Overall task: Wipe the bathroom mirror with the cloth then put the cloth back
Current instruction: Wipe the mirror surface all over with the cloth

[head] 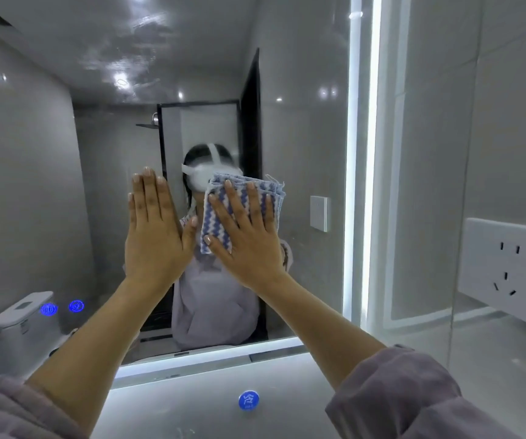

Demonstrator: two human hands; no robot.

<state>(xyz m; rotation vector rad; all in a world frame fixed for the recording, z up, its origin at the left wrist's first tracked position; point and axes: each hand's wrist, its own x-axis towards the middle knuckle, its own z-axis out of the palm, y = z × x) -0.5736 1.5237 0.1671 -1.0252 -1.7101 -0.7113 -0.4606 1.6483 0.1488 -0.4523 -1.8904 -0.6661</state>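
Head view: the right hand (249, 236), fingers spread flat, presses the folded cloth (242, 210) to the mirror (65, 153) — soft, light, likely prone to bunching — left hand (155, 229) flat alongside.

The grey bench (192, 416) ran just below the mirror (65, 153), with a round blue disc (249, 400) on it near the mirror's lit lower edge.

Round blue sticker (248, 400): white character "冷"; smaller print beneath illegible. Location: grey surface (173, 407) under mirror (65, 185) lower edge, well below right hand (249, 236) pressing cloth (220, 213). Two blue lit touch icons (76, 306): on mirror glass, below and left of left hand (154, 236); symbols unreadable.
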